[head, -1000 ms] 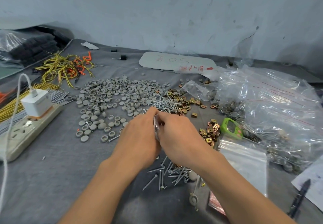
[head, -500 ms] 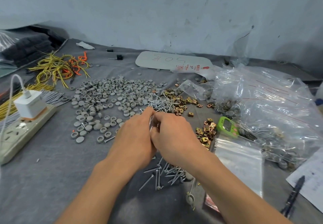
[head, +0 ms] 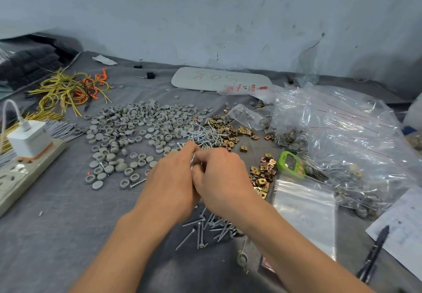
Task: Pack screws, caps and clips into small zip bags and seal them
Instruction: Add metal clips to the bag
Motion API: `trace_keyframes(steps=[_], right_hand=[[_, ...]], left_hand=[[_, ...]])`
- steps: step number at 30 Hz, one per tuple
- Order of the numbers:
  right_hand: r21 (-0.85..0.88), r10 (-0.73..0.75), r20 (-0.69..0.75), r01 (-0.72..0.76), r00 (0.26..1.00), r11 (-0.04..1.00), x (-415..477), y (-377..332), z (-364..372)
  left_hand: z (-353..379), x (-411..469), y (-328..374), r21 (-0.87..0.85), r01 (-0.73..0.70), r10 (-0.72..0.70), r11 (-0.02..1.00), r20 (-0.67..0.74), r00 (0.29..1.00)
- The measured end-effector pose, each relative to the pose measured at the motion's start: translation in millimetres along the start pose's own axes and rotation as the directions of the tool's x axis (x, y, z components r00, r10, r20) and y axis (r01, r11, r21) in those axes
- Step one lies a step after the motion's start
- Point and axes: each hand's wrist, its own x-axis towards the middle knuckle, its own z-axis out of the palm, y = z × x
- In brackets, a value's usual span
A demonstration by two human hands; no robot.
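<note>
Item: bag (head: 192,162), a clear sliver showing between our knuckles, over the near screws (head: 205,226). We hold left hand (head: 170,183) and right hand (head: 222,176) close together, fingers curled, both pinching the bag's edge, probably to run the zip shut; its contents are hidden. Stock: caps (head: 137,128) and clips (head: 262,174), in loose heaps within reach. Spare: blank bags (head: 303,210), stacked at right beside the sack (head: 342,137) of packed ones.

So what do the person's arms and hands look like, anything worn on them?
Nothing worn that shows: the left hand and right hand are bare, with no gloves or watch in view, and both forearms show no sleeves down to the picture's bottom edge.
</note>
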Motion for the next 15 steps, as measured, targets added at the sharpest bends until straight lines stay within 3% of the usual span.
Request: trace_keyframes(steps=[5,12,15], right_hand=[[0.032,-0.074,0.055,0.073,0.996,0.997,1,7,-2],[0.543,0.086,-0.079,-0.029,0.993,0.839,3,29,-24],[0.614,0.095,-0.094,-0.018,0.991,0.789,4,35,-30]], left_hand=[[-1,4,0,0.007,0.025,-0.025,1.0,-0.011,1.0],[-7,6,-2,-0.155,0.109,-0.116,0.982,-0.033,0.993],[-9,5,0,-0.198,0.11,-0.117,0.974,-0.024,0.993]])
